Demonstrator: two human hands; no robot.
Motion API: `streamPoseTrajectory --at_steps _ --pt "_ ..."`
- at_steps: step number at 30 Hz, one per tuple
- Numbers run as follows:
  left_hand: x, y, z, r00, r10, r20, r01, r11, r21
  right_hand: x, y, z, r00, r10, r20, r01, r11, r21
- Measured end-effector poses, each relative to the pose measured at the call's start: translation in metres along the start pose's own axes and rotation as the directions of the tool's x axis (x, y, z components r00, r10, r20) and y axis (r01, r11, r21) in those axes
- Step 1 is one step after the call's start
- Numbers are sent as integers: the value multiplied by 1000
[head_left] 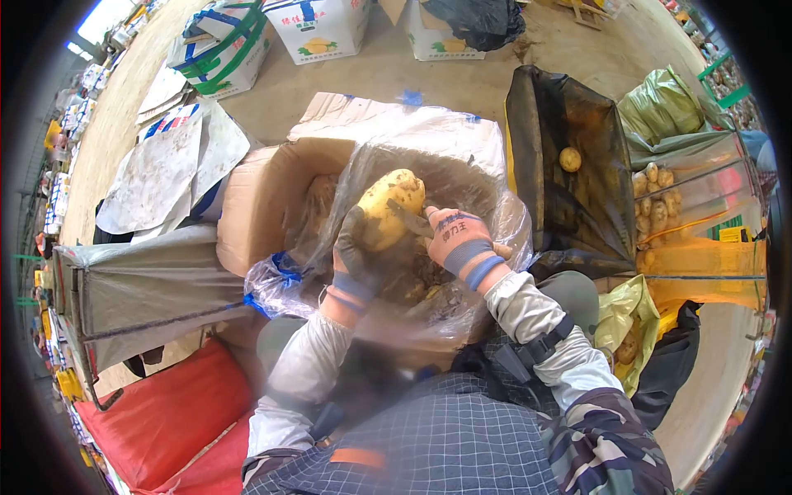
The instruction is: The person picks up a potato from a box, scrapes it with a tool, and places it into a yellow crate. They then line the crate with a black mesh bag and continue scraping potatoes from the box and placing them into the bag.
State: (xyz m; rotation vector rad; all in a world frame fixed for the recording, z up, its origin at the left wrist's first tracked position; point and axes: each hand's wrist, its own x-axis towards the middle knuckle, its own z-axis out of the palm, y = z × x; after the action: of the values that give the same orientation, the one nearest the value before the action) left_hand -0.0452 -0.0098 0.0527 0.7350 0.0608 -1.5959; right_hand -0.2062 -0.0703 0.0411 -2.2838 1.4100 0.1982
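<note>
My left hand (353, 247) has its fingers wrapped around a big potato (386, 216), up over the plastic-lined cardboard box (254, 202). I'd judge it heavy, stiff and slightly slippery where soil clings, best cradled around its broad middle. My right hand (459, 239) is at its side; whether those fingers grip anything, I cannot tell. That glove reads "弹力王"; beyond the box, a white carton (318, 37) carries red characters too blurred for me.

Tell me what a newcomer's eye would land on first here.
Probably the big yellow potato, held in the left hand over the plastic-lined box, the right hand close by. Next, the lone potato in the dark container to the right, then the bright red fabric at lower left.
</note>
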Motion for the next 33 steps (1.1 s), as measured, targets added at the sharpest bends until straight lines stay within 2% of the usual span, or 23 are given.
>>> streamPoseTrajectory --at_steps 2,6,9,12,13,15,18,19,21,22,23,25,26,27,28,30,31,32,33 --pt "15 -5 -24 1000 -16 16 16 1000 2 1 -12 3 996 -11 87 20 995 -94" --pt "8 -5 -23 998 -59 5 59 998 20 0 -16 0 990 -82 114 97 986 -138" --pt "13 -15 -16 968 249 -39 -238 955 179 2 -8 -11 999 30 17 -30 999 12" --pt "8 -8 -13 991 130 -37 -126 987 99 1 -18 -12 995 -8 98 19 993 -115" --pt "12 -8 -22 991 129 -24 -125 986 108 0 -20 -13 991 -16 136 36 989 -142" --pt "19 -10 -36 993 117 -1 -116 985 131 2 -20 2 988 -110 113 129 976 -178" --pt "16 -11 -30 979 199 -43 -185 956 227 2 -15 15 977 -191 91 206 958 -198" --pt "15 -7 -30 990 131 -56 -120 979 168 3 -15 15 974 -213 81 225 953 -201" --pt "15 2 -30 998 -8 -65 11 999 43 5 -9 5 991 -133 0 132 987 -88" --pt "19 0 -36 986 167 18 -163 924 345 5 -6 -2 996 -86 -36 85 996 -29" --pt "25 -5 -47 941 304 147 -330 734 594 3 -5 -9 997 -34 -67 38 998 46" --pt "19 -3 -34 886 368 281 -451 546 706 -2 -7 -30 989 80 -123 -55 978 199" --pt "8 0 -25 903 346 257 -426 636 643 10 14 -1 928 10 -373 105 952 286" --pt "0 3 -12 918 318 237 -397 717 573 7 14 -12 973 55 -225 118 720 684" --pt "1 7 -10 847 377 375 -531 563 633 1 12 -30 997 28 -74 60 340 939" --pt "4 18 -9 655 400 641 -746 204 634 -2 9 -33 999 -12 -32 31 -109 994" --pt "-1 15 1 685 416 598 -721 274 636 -4 7 -34 999 -32 -11 0 -324 946" --pt "-8 10 13 714 433 549 -694 342 633 -6 7 -38 998 -61 -32 6 -376 927" --pt "-7 10 10 809 312 497 -560 664 495 -7 5 -41 995 -81 -53 19 -369 929"
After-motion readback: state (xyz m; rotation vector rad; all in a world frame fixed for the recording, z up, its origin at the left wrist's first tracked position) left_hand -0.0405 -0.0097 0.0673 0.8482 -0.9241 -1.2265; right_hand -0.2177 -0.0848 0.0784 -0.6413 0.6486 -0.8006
